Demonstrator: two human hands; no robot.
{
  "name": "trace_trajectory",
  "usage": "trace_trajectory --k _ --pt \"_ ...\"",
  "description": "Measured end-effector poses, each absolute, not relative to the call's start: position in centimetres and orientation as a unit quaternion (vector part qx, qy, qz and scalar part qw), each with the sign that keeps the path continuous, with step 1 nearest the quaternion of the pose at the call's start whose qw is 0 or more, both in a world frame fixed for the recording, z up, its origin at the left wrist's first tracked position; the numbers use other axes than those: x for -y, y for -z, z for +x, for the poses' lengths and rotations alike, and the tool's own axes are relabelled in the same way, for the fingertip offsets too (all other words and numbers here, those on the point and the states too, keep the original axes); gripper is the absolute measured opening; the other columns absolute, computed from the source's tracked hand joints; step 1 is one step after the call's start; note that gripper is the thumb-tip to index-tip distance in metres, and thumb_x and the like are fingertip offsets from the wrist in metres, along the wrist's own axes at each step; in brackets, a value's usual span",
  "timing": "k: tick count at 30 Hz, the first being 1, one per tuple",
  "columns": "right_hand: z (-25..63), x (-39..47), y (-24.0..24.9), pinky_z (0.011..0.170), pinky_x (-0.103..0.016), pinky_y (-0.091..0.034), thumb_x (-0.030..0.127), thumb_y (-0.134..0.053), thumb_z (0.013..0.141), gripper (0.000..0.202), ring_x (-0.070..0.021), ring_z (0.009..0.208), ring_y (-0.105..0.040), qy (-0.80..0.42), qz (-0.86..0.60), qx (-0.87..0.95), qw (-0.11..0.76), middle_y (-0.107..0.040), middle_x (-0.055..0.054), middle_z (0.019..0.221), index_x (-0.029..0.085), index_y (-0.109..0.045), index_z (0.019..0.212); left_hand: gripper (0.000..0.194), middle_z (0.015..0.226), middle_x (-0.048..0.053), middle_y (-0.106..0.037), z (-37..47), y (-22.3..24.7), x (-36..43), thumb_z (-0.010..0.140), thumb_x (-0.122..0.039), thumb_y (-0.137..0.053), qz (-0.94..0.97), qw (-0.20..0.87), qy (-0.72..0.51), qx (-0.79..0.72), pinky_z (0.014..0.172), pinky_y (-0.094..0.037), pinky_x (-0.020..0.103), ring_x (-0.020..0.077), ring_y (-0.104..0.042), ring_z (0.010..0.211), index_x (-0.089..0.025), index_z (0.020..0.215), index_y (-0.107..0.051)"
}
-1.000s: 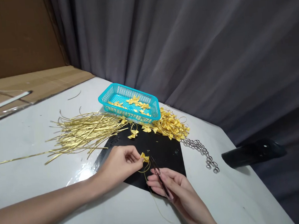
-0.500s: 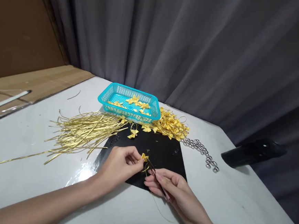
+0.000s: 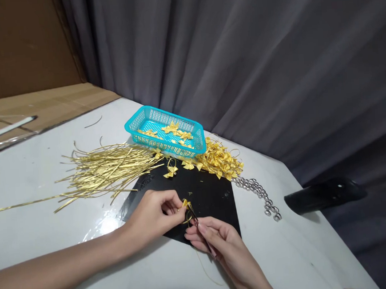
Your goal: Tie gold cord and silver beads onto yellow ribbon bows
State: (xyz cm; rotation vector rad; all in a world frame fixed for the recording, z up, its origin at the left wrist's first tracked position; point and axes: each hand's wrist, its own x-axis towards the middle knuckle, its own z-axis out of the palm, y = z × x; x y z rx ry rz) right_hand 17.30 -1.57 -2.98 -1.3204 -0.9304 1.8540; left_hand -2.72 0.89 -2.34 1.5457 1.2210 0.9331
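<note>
Fingertips of the left hand [image 3: 155, 214] pinched shut on a small gold bow [image 3: 185, 203], thumb and forefinger meeting at its left side. Right hand [image 3: 217, 245] closed around dark tweezers [image 3: 199, 228], their tips at the bow; whether the tips grip it cannot be told. A thin gold wire [image 3: 202, 259] loops under the bow and trails toward the near edge. Bow held just above a black mat [image 3: 213, 196], near its front left part.

Mat: lies on a white table [image 3: 32, 184], glossy, with glare left of the mat. One loose bow [image 3: 171, 170] on the mat's far edge. Far left of the mat: spread of gold strips [image 3: 104, 169]. Far: teal basket [image 3: 165, 131] with several bows inside. Right of the basket: heap of bows [image 3: 221, 160], touching the mat's far corner. Right of the mat: string of silver beads [image 3: 260, 195]. Far right, off the table: dark object [image 3: 324, 194], unclear.

Room: grey curtain [image 3: 239, 47] behind; cardboard [image 3: 43, 105] at far left.
</note>
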Motion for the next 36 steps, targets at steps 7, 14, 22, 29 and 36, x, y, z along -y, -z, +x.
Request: trace_trajectory --k 7,14,22,29,36 --pt "17.1 1.3 2.4 0.074 -0.021 -0.056 0.047 -0.088 0.062 0.047 -0.0149 0.078 -0.072 -0.706 -0.52 0.353 0.327 -0.077 -0.013 0.085 0.011 -0.074 0.09 0.012 0.061 -0.001 -0.066 -2.6 2.6 -0.9 0.077 -0.018 -0.06 0.634 0.457 -0.387 -0.49 0.056 -0.042 0.018 0.0103 -0.054 0.057 -0.015 0.066 -0.064" --pt "17.1 1.5 2.6 0.071 -0.019 -0.056 0.046 -0.088 0.061 0.046 -0.0142 0.076 -0.072 -0.714 -0.515 0.337 0.334 -0.077 -0.013 0.084 0.011 -0.075 0.088 0.012 0.062 -0.001 -0.066 -2.8 2.7 -0.9 0.078 -0.019 -0.059 0.63 0.452 -0.39 -0.497 0.057 -0.043 0.019 0.0108 -0.054 0.058 -0.015 0.067 -0.064" --pt "17.1 1.2 2.1 0.072 -0.02 -0.056 0.047 -0.088 0.061 0.047 -0.0145 0.078 -0.072 -0.731 -0.503 0.33 0.321 -0.076 -0.012 0.086 0.011 -0.075 0.089 0.012 0.062 -0.001 -0.066 -2.7 2.6 -1.0 0.077 -0.019 -0.06 0.631 0.46 -0.387 -0.49 0.057 -0.042 0.018 0.0103 -0.054 0.058 -0.015 0.066 -0.063" --pt "17.1 1.3 2.1 0.071 -0.018 -0.055 0.046 -0.088 0.062 0.045 -0.013 0.074 -0.072 -0.731 -0.501 0.334 0.32 -0.076 -0.011 0.083 0.012 -0.075 0.088 0.011 0.062 -0.002 -0.065 -2.8 2.8 -0.9 0.077 -0.017 -0.059 0.64 0.451 -0.384 -0.489 0.057 -0.042 0.018 0.0098 -0.053 0.058 -0.015 0.067 -0.063" --pt "17.2 1.3 2.1 0.07 -0.019 -0.055 0.044 -0.088 0.064 0.043 -0.0136 0.074 -0.072 -0.739 -0.495 0.324 0.321 -0.076 -0.011 0.084 0.011 -0.075 0.088 0.012 0.061 -0.002 -0.065 -2.7 2.4 -1.0 0.077 -0.018 -0.06 0.634 0.456 -0.388 -0.49 0.056 -0.042 0.017 0.0093 -0.053 0.056 -0.015 0.065 -0.062"
